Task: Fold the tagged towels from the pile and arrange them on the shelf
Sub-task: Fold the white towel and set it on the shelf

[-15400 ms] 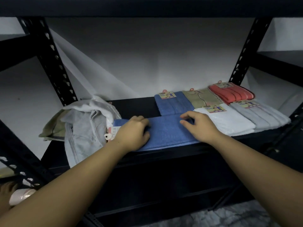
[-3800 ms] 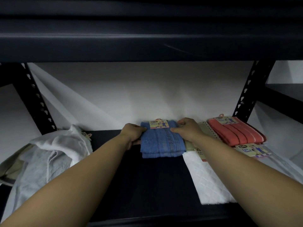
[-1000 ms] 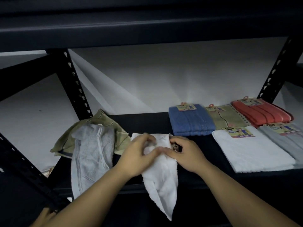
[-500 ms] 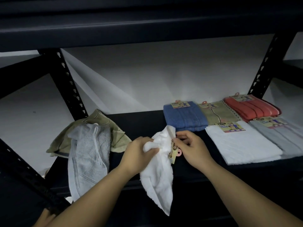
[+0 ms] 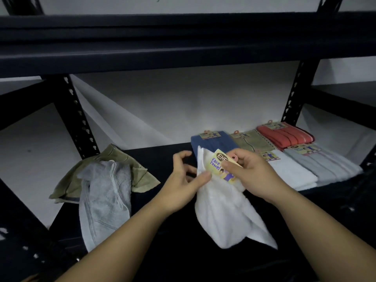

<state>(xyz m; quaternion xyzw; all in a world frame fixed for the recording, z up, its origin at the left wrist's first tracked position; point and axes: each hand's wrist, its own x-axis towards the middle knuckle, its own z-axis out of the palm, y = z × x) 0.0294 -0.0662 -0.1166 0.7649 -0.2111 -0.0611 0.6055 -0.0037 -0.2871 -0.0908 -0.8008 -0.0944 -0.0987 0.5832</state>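
A white towel [image 5: 225,212] hangs unfolded over the front of the dark shelf [image 5: 166,157], held up between both hands. My right hand [image 5: 252,176] pinches its top edge at the yellow "Face Towel" tag [image 5: 220,162]. My left hand [image 5: 185,180] grips the towel's left edge with thumb and fingers. At the left lies the pile: a grey towel [image 5: 105,198] draped over an olive towel [image 5: 140,176].
Folded tagged towels sit at the right: blue [image 5: 211,142], beige [image 5: 252,140] and red [image 5: 284,135] at the back, white [image 5: 289,171] and grey [image 5: 323,163] in front. Black perforated uprights [image 5: 77,119] stand at both sides. An upper shelf beam [image 5: 183,43] overhangs.
The white towel has been raised and turned so its tag faces me. My right hand moved up onto the tag, and my left hand shifted to the towel's left edge.
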